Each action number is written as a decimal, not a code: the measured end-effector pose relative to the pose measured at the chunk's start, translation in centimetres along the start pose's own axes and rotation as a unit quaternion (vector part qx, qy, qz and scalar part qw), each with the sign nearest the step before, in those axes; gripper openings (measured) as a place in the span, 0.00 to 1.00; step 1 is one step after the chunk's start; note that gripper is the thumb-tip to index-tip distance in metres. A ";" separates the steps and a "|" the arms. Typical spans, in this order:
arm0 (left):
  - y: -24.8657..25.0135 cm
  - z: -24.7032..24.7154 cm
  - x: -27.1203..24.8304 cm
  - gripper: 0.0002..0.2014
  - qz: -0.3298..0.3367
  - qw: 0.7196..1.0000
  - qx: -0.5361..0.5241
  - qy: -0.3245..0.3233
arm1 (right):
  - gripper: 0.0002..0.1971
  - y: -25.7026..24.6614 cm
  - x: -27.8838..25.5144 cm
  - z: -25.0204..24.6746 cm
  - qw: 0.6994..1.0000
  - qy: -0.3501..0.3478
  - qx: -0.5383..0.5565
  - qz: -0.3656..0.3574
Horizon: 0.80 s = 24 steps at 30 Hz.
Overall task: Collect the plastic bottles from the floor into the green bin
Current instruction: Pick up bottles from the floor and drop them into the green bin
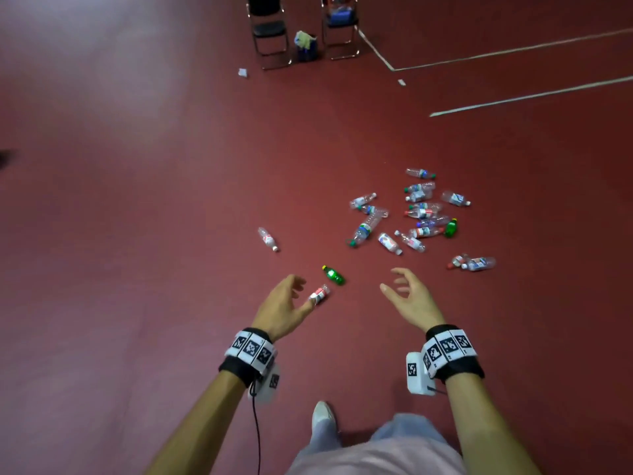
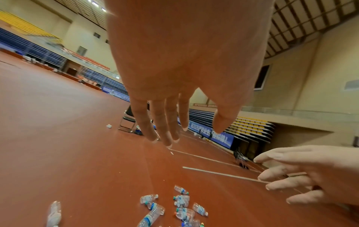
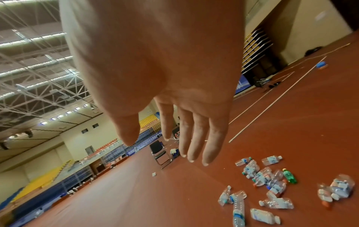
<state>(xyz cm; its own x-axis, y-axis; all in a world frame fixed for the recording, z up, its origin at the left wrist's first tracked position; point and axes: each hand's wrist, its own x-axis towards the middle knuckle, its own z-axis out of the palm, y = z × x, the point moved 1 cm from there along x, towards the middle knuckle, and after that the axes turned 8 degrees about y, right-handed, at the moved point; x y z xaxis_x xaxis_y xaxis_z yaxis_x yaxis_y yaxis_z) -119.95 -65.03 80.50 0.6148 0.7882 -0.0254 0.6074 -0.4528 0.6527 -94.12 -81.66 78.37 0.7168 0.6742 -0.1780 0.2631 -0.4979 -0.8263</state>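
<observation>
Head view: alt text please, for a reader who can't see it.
Both hands, left hand and right hand, reach out open and empty over a red floor strewn with plastic bottles, a small green bottle nearest; two chairs stand beyond.

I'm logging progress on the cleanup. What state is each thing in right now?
Left hand: open, holding nothing.
Right hand: open, holding nothing.
Small green plastic bottle: lying on the floor, capped.
Cluster of clear plastic bottles: lying on their sides, uncollected.
Black folding chairs: standing upright.
</observation>
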 end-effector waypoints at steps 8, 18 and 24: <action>1.7 3.4 17.6 0.25 0.059 0.995 0.061 -0.058 | 0.28 3.7 11.1 -1.9 0.996 -0.028 -0.041 0.075; 7.4 11.5 41.2 0.28 0.049 0.991 0.106 -0.059 | 0.37 7.5 37.3 -8.3 0.985 -0.067 -0.098 0.125; 9.0 18.2 54.0 0.32 0.017 0.976 0.185 -0.114 | 0.39 11.3 48.4 -10.5 0.970 -0.098 -0.159 0.153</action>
<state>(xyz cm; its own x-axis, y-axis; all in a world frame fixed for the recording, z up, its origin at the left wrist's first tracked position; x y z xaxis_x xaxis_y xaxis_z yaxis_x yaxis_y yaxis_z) -72.12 -34.07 71.20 0.7075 0.6768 -0.2035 0.6994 -0.6288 0.3398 -49.72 -60.37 66.03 0.6639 0.5439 -0.5132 0.2655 -0.8130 -0.5182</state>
